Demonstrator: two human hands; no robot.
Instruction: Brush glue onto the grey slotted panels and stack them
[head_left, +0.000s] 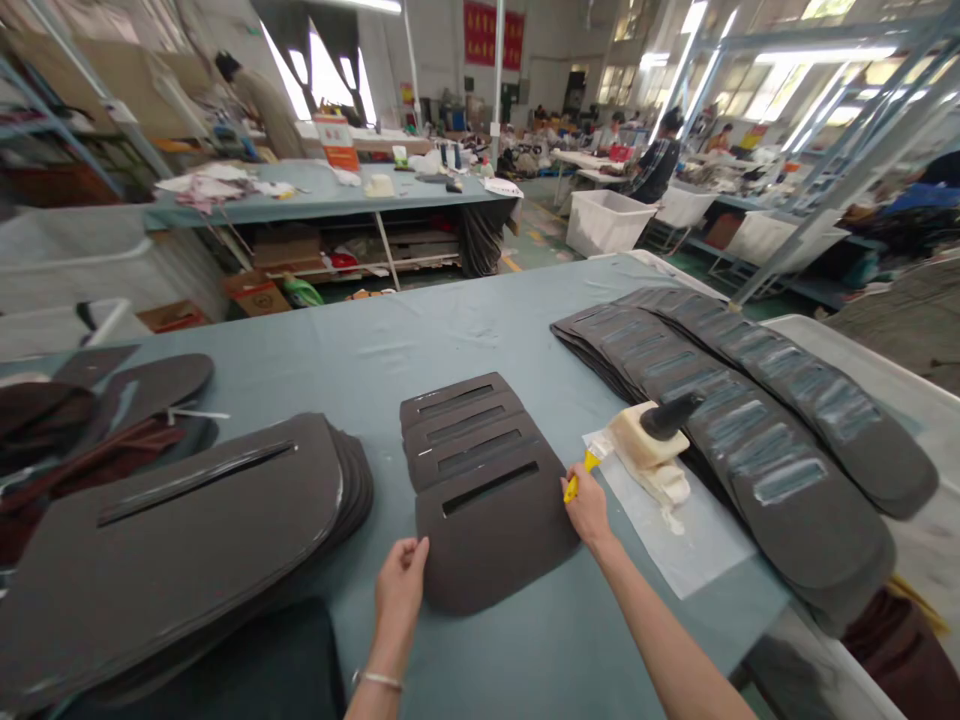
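Dark grey slotted panels [495, 550] lie overlapped in a short row in front of me, each with a long narrow slot. My left hand [400, 585] pinches the left edge of the nearest panel between thumb and fingers. In my right hand [587, 508] is a yellow-handled brush [592, 463], its bristles pointing up and away; that hand is at the panel's right edge. Just right of the brush, a cream plastic container [643, 440] with a black nozzle rests on a white sheet [686, 545], with pale glue-like residue beneath it.
A tall stack of larger slotted panels [202, 530] stands at left. Overlapping rows of panels with shiny wet-looking slots [787, 480] spread along the right. All lie on a blue-green table [480, 325]. Beyond are another table [322, 205], white bins [607, 222] and people working.
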